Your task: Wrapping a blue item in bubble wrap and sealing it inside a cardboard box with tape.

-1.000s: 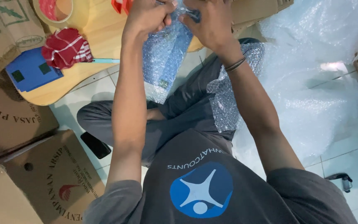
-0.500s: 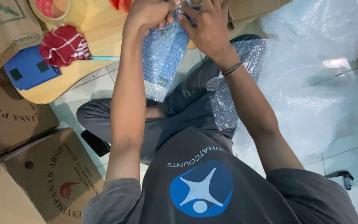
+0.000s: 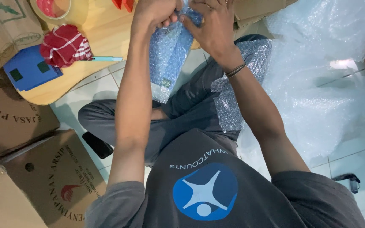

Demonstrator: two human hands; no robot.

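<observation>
Seated person, legs crossed on the tiled floor (image 3: pixel 351 152), viewed from the head camera. Both hands are raised at 12 o'clock in the frame.

Left hand (image 3: pixel 155 12): fingers clenched, pinching the top edge of a bubble-wrap bundle (image 3: pixel 170 55). Right hand (image 3: pixel 210 25): fingers curled and pressing on the same top edge, just beside the left hand, touching it. The bundle hangs down from the hands between the forearms, over the lap.

Handling judgement: the bundle looks light, soft and crushable, with a slick plastic surface; what is inside cannot be seen. Best held at the folded top edge, pinched firmly, since the film may slide.

Surroundings: loose sheet of bubble wrap (image 3: pixel 317 84) spread at 3 o'clock; round wooden tabletop (image 3: pixel 102 33) at 11 o'clock carrying a red striped cloth (image 3: pixel 64 44), a blue box (image 3: pixel 30 69) and a tape roll (image 3: pixel 49 8); cardboard boxes (image 3: pixel 34 177) at 8 o'clock.
</observation>
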